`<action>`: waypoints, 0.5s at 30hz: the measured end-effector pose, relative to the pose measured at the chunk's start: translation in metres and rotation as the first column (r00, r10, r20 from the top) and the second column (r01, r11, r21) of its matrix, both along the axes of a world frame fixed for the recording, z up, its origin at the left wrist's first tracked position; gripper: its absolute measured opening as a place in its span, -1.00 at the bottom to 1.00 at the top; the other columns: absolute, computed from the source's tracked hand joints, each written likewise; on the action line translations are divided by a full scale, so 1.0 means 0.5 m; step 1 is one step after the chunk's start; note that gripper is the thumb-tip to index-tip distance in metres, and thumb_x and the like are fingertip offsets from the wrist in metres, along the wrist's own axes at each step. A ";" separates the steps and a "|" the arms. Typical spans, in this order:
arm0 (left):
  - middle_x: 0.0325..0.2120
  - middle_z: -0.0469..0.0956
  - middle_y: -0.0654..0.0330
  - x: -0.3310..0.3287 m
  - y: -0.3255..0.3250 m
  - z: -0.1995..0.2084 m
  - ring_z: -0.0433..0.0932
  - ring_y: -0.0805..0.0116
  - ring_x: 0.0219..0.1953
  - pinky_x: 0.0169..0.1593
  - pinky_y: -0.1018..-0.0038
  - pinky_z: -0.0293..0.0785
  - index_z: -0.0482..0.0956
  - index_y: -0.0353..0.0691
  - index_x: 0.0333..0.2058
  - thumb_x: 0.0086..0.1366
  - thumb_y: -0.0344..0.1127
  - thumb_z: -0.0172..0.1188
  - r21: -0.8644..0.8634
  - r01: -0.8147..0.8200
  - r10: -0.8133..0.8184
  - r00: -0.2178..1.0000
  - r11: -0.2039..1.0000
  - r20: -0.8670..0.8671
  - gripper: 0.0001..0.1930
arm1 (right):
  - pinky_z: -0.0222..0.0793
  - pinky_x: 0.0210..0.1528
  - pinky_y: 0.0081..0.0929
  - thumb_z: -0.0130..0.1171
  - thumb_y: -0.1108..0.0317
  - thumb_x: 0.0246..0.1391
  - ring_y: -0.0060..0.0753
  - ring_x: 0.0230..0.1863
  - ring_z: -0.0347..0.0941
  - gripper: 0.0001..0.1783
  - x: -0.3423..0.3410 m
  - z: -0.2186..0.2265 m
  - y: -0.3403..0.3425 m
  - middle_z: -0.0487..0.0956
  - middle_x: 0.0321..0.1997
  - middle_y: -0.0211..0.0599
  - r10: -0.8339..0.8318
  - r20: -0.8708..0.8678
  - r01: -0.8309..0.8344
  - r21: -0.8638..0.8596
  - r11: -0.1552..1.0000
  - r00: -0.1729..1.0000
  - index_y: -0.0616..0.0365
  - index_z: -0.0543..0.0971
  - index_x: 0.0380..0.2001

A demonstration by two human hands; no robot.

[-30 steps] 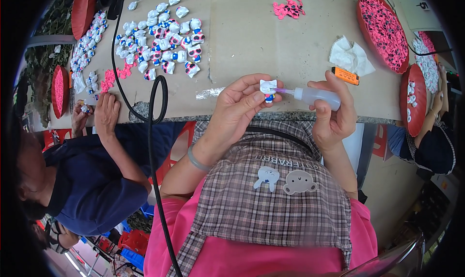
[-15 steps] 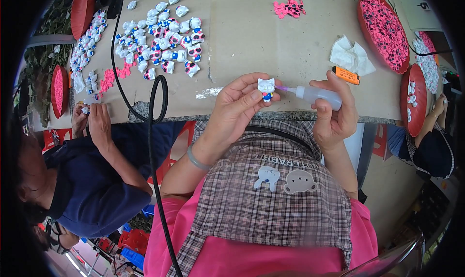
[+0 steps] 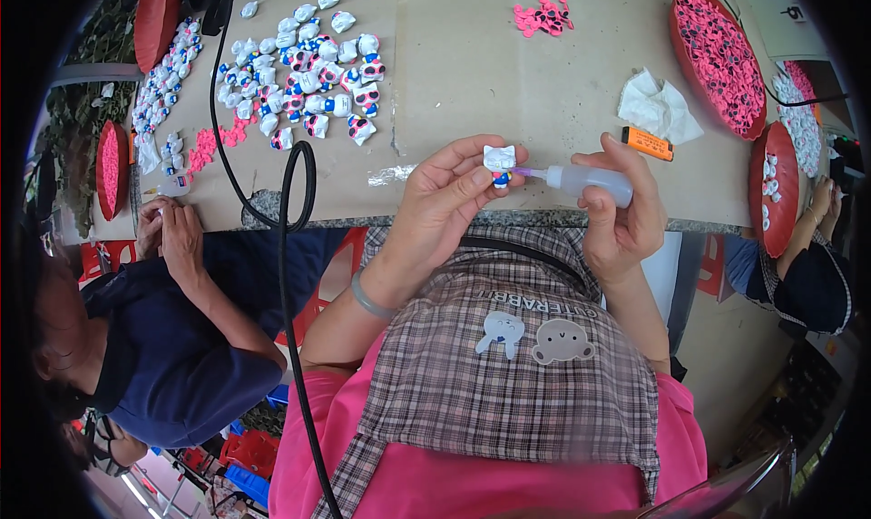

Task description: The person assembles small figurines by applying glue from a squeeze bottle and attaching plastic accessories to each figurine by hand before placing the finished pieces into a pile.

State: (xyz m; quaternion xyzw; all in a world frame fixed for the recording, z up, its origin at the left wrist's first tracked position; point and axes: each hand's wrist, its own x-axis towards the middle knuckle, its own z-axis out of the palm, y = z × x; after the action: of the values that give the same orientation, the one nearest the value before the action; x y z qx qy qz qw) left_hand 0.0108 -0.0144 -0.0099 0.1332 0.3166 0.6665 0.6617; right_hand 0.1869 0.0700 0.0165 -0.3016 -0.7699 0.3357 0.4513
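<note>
Between thumb and fingers, my left hand (image 3: pixel 451 190) holds a small white cat figurine (image 3: pixel 499 160) with a blue lower body, upright over the table's near edge. My right hand (image 3: pixel 626 215) is closed round a translucent squeeze bottle (image 3: pixel 594 183), lying nearly level with its nozzle pointing left. The thin purple nozzle tip (image 3: pixel 524 171) reaches the figurine's body; whether it touches I cannot tell. Beyond my right hand lies an orange box (image 3: pixel 647 143) beside a crumpled white tissue (image 3: pixel 659 104).
Many figurines (image 3: pixel 308 74) stand and lie at the far left, some with pink glasses. Loose pink pieces (image 3: pixel 543 17) lie far ahead; more fill a red tray (image 3: pixel 680 65) on the right. A black cable (image 3: pixel 284 247) hangs in front. Co-workers sit left (image 3: pixel 172 337) and right (image 3: pixel 798 279).
The bottle has shifted slightly left and down, its nozzle tip going from the figurine's head to its body. The left co-worker's hands have moved a little.
</note>
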 end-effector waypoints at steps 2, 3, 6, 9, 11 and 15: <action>-0.02 0.48 -0.10 0.000 0.001 -0.001 0.54 0.25 -0.05 0.07 0.40 0.45 0.38 -0.36 0.06 0.34 -0.45 0.01 0.002 0.018 -0.018 1.000 1.000 0.013 -0.68 | 0.45 -0.35 -0.56 0.20 0.28 0.11 -0.37 -0.34 0.57 -0.55 -0.004 -0.002 0.001 0.60 -0.34 -0.07 -0.001 -0.013 0.001 -0.008 1.000 1.000 0.34 0.44 -0.01; -0.02 0.48 -0.10 0.000 0.002 -0.002 0.54 0.25 -0.05 0.07 0.40 0.45 0.38 -0.36 0.06 0.34 -0.45 0.01 0.004 0.017 -0.017 1.000 1.000 0.012 -0.68 | 0.45 -0.34 -0.56 0.21 0.28 0.11 -0.37 -0.32 0.57 -0.55 -0.005 -0.003 0.002 0.60 -0.34 -0.07 -0.002 -0.026 0.002 -0.016 1.000 1.000 0.34 0.44 -0.01; -0.02 0.48 -0.10 0.000 0.004 -0.002 0.54 0.25 -0.04 0.07 0.40 0.45 0.38 -0.36 0.06 0.33 -0.45 0.02 0.000 0.019 -0.019 1.000 1.000 0.013 -0.67 | 0.43 -0.37 -0.61 0.20 0.30 0.12 -0.40 -0.36 0.56 -0.56 -0.007 -0.007 0.009 0.60 -0.33 -0.11 0.012 -0.060 -0.015 -0.049 0.999 0.998 0.33 0.43 0.01; -0.02 0.48 -0.09 -0.002 0.006 -0.004 0.54 0.25 -0.05 0.06 0.41 0.45 0.38 -0.36 0.07 0.33 -0.44 0.03 0.020 0.012 -0.012 1.000 1.000 0.004 -0.66 | 0.41 -0.42 -0.64 0.17 0.37 0.13 -0.43 -0.40 0.53 -0.62 -0.001 -0.004 0.016 0.57 -0.27 -0.18 -0.028 -0.260 -0.058 -0.317 0.947 0.965 0.28 0.42 -0.01; -0.02 0.48 -0.07 -0.004 0.007 -0.008 0.53 0.27 -0.06 0.04 0.43 0.45 0.37 -0.35 0.07 0.33 -0.43 0.03 0.015 0.021 -0.021 1.000 1.000 -0.002 -0.66 | 0.40 -0.45 -0.65 0.18 0.43 0.11 -0.45 -0.40 0.52 -0.65 -0.002 0.001 0.037 0.54 -0.24 -0.21 -0.070 -0.381 -0.112 -0.436 0.893 0.922 0.25 0.42 -0.04; -0.02 0.49 -0.04 -0.007 0.007 -0.004 0.53 0.31 -0.07 0.01 0.46 0.44 0.38 -0.33 0.06 0.32 -0.43 0.03 -0.007 0.026 -0.026 0.999 1.000 -0.032 -0.66 | 0.46 -0.35 -0.58 0.20 0.58 0.03 -0.45 -0.32 0.52 -0.65 -0.001 0.002 0.083 0.48 -0.21 -0.27 -0.132 -0.435 -0.190 -0.621 0.760 0.891 0.21 0.41 -0.09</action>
State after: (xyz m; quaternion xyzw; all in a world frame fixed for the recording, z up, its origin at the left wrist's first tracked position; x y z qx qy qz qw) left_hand 0.0072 -0.0109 -0.0118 0.1458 0.3275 0.6545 0.6657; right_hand 0.1863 0.1117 0.0177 -0.3397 -0.4830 0.6489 0.4798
